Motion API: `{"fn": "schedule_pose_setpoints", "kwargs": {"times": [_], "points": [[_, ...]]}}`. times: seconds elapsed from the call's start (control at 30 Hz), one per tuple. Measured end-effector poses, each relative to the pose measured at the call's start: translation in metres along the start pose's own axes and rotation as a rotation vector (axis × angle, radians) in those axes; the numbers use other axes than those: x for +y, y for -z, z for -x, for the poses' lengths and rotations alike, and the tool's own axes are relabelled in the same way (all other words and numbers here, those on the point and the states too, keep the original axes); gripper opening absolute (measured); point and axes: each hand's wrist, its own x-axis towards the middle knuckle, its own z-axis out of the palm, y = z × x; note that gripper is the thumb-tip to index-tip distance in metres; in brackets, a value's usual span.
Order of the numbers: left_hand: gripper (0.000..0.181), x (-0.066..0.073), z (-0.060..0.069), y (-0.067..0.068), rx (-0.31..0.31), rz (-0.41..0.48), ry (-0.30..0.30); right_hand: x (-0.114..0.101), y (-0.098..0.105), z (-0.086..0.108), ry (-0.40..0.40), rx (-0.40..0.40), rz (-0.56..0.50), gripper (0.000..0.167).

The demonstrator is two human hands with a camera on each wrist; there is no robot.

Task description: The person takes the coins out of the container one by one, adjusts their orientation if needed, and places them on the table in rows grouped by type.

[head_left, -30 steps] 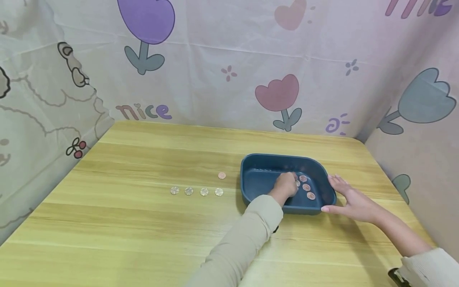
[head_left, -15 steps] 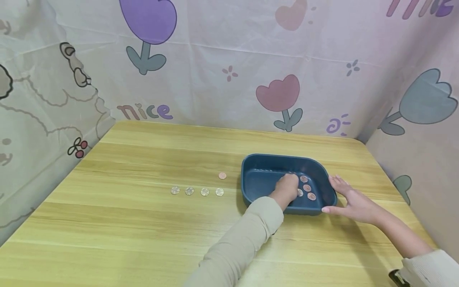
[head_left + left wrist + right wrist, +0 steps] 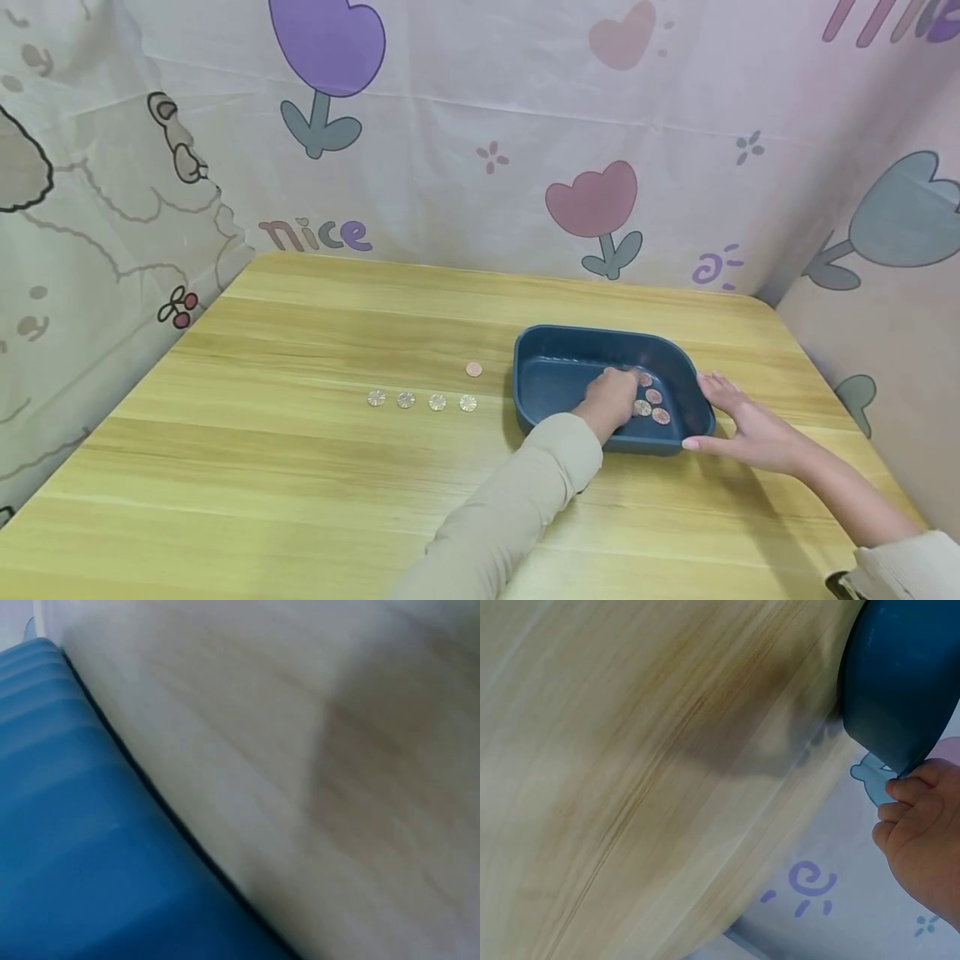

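A dark blue plastic tub [image 3: 555, 385] stands on the right half of the table. My left hand [image 3: 609, 398] reaches down inside it with bent fingers, right beside the coins; its fingertips are hidden, so a held coin cannot be made out. To the right of that hand lie a silvery coin [image 3: 642, 407] and copper-coloured coins [image 3: 661, 416]. My right hand [image 3: 753, 429] holds the tub's right end, thumb at the front corner and fingers along the side. The right wrist view shows that hand [image 3: 926, 825] at the tub's rim [image 3: 922, 761]; the left wrist view shows only tub wall [image 3: 97, 825] and table.
Left of the tub, several silvery coins [image 3: 437, 402] lie in a row on the wooden table [image 3: 285, 467]. One copper-coloured coin [image 3: 474, 369] lies behind the row's right end. A printed cloth [image 3: 450, 100] hangs around the back and sides.
The silvery coin in the tub has shifted towards the front, out beside my left hand. My right hand stays on the tub. The whole head view has drifted slightly.
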Motion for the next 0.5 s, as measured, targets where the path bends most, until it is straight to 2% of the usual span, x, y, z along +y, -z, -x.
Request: {"fn": "schedule_pose_setpoints", "kwargs": {"times": [0.1,0.2,0.4,0.5], "points": [[0.042,0.0013,0.0,-0.0012,-0.017,-0.068,-0.088,0.0009,-0.0008,0.0005,0.008,0.004,0.002,0.096],[0.034,0.0018,-0.0014,-0.0014,-0.022,-0.104,-0.139,0.0007,-0.0008,0.0003,0.006,0.002,-0.001,0.096],[0.014,0.0011,-0.004,-0.0022,-0.007,-0.092,-0.149,-0.0006,0.0002,-0.0008,0.012,-0.003,-0.012,0.097],[0.022,0.0019,-0.0049,-0.003,-0.003,-0.089,-0.127,-0.0004,0.0003,-0.0011,0.016,-0.002,-0.016,0.097]]}}
